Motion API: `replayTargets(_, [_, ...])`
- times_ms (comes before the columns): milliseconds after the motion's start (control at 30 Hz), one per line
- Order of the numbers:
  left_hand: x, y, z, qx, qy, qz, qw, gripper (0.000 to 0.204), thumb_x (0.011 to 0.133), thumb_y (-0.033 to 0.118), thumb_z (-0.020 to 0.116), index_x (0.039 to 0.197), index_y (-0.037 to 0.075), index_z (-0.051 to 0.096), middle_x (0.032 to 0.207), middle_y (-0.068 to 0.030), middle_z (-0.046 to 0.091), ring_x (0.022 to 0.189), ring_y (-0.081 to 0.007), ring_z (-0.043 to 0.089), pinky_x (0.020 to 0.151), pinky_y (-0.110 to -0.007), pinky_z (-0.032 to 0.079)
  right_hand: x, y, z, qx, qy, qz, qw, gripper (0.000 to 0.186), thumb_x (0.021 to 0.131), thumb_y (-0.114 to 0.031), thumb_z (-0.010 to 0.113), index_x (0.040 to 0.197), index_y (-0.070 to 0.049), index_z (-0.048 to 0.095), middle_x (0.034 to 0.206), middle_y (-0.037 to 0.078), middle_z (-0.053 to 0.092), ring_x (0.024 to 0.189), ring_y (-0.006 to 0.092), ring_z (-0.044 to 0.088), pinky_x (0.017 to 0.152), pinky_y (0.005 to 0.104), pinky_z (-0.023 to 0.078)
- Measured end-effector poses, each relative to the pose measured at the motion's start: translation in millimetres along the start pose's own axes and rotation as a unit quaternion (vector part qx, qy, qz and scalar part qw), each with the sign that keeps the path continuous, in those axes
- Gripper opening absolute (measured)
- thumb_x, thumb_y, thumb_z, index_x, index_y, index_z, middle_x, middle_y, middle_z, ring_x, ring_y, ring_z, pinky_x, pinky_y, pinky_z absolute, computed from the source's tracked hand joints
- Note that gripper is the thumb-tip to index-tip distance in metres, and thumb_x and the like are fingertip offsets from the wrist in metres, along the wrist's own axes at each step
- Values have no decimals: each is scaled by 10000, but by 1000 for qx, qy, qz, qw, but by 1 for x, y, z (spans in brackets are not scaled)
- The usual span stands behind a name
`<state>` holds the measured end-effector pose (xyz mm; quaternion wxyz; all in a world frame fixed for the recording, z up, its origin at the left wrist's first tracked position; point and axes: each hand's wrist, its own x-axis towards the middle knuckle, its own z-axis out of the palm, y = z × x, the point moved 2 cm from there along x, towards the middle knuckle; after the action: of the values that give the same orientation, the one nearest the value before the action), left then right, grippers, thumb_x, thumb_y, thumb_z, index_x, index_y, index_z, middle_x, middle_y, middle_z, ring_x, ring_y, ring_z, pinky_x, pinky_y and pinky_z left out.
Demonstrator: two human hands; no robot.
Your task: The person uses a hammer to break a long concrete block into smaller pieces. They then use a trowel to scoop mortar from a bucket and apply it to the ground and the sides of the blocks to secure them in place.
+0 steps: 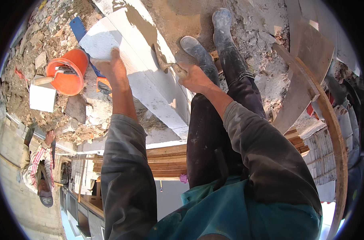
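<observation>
My left hand (115, 73) is closed on the near end of a white block (98, 41), its thumb on the upper face; the other fingers are partly hidden. In my right hand (198, 79) is the wooden handle of a trowel (162, 63), its blade seen nearly edge-on. The blade is over a long row of white blocks (150, 86), to the right of the held block. Wet grey-brown mortar (141, 25) covers part of the row's far end.
Left of the row stand an orange bucket (78, 66) with tools in it and a blue handsaw (77, 27). A white block piece (42, 98) lies near rubble (40, 60). My boots (223, 24) are right of the row. Boards (296, 76) lean at right; another person (40, 168) is lower left.
</observation>
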<state>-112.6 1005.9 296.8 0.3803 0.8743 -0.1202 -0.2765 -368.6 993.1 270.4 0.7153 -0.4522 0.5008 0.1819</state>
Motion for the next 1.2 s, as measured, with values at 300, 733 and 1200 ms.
replayTargets(300, [1, 3, 7, -34, 0, -3, 999, 653, 847, 59, 637, 1376, -97, 287, 1338, -196, 467, 1190, -284, 495, 1039, -381, 360, -10, -6, 23, -181, -30, -9, 983, 621, 762, -40, 591, 1371, -10, 474, 1214, 263, 592, 1188, 349, 559, 991, 377, 448])
replayTargets(733, [7, -19, -10, 17, 21, -4, 1000, 619, 858, 106, 649, 1340, -104, 322, 1270, -204, 512, 1152, -286, 519, 1011, -389, 384, -1, 71, 41, -306, -163, -10, 938, 326, 761, -67, 586, 1057, 67, 616, 947, 271, 654, 879, 382, 677, 746, 446, 538])
replayTargets(1200, [8, -16, -15, 135, 31, -17, 990, 906, 833, 191, 655, 1458, -134, 85, 1487, -298, 270, 1381, -359, 323, 1135, -399, 263, 20, -118, -65, 203, -20, -105, 973, 603, 845, -89, 618, 1424, -82, 449, 883, 7, 604, 638, 87, 538, 562, 273, 476])
